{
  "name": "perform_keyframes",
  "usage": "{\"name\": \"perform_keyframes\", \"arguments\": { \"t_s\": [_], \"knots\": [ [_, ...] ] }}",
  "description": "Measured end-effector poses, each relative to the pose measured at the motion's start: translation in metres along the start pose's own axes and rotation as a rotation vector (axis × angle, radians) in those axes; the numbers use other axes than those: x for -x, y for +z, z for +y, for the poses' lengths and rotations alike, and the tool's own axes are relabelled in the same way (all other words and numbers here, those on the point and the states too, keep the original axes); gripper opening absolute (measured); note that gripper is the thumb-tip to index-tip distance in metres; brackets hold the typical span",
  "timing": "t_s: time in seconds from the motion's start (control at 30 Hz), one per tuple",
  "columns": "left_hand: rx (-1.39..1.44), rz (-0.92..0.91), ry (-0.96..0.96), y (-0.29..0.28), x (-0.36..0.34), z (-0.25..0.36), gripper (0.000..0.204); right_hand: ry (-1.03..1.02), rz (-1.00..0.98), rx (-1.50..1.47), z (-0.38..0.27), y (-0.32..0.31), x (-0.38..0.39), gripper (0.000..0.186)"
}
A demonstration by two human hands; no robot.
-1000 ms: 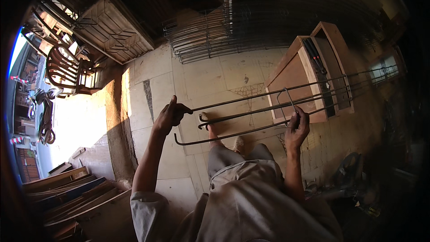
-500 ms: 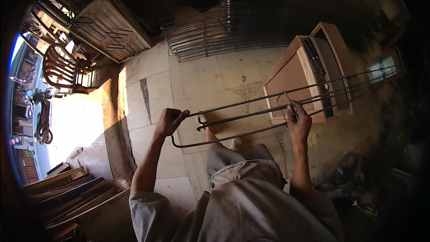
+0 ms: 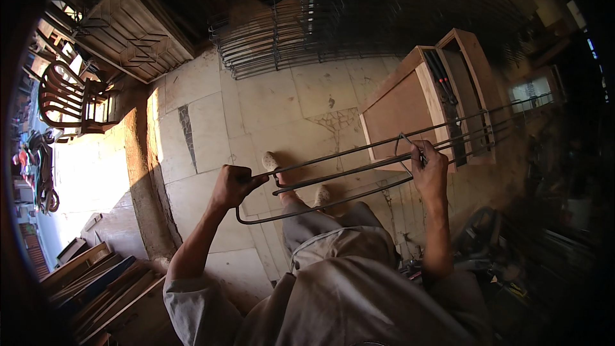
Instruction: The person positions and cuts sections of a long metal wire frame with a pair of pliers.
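Long dark steel rods (image 3: 333, 172) with hooked near ends stretch across in front of me, rising toward the far right. At the left end, my left hand (image 3: 233, 186) is closed around the end of the top rod. The lowest rod bends up in a curve just under that hand. My right hand (image 3: 432, 172) pinches a thin bent steel stirrup (image 3: 396, 145), which loops around the rods. Further along, another stirrup (image 3: 491, 129) crosses the rods near their far part.
Beyond the rods, a wooden cabinet (image 3: 400, 99) lies on the tiled floor (image 3: 262, 106), with red-handled cutters (image 3: 441, 74) on it. Many steel cages (image 3: 256, 48) are stacked behind. Wooden planks (image 3: 96, 282) lie at lower left, near a wooden chair (image 3: 64, 99). Dark machinery (image 3: 480, 243) stands at right.
The surroundings have shifted left in view. Both hands keep their holds, and the rods have moved slightly right relative to the cabinet. The stirrup stays in my right hand.
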State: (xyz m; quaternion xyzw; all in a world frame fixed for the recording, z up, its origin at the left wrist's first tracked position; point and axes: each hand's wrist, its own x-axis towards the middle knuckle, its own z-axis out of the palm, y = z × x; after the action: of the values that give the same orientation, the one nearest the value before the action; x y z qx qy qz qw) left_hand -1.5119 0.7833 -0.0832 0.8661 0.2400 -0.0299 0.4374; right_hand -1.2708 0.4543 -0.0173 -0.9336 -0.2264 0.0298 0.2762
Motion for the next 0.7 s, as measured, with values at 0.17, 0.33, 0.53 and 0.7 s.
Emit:
{"name": "perform_keyframes", "arguments": {
  "t_s": [0.17,0.33,0.53,0.7],
  "knots": [
    [0.025,-0.008,0.057,0.006,-0.001,-0.009,0.058,-0.074,-0.289,0.131,-0.007,-0.021,-0.051,0.011],
    [0.032,-0.02,0.023,0.0,-0.003,-0.003,0.059,-0.08,-0.582,0.217,-0.013,-0.028,-0.101,0.014],
    [0.109,-0.011,0.024,-0.011,-0.007,0.004,0.059,-0.077,-0.214,0.243,-0.021,-0.016,-0.045,0.016],
    [0.051,-0.029,0.042,-0.014,-0.003,0.005,0.061,-0.066,0.017,0.022,-0.013,-0.003,-0.013,0.012]
  ]
}}
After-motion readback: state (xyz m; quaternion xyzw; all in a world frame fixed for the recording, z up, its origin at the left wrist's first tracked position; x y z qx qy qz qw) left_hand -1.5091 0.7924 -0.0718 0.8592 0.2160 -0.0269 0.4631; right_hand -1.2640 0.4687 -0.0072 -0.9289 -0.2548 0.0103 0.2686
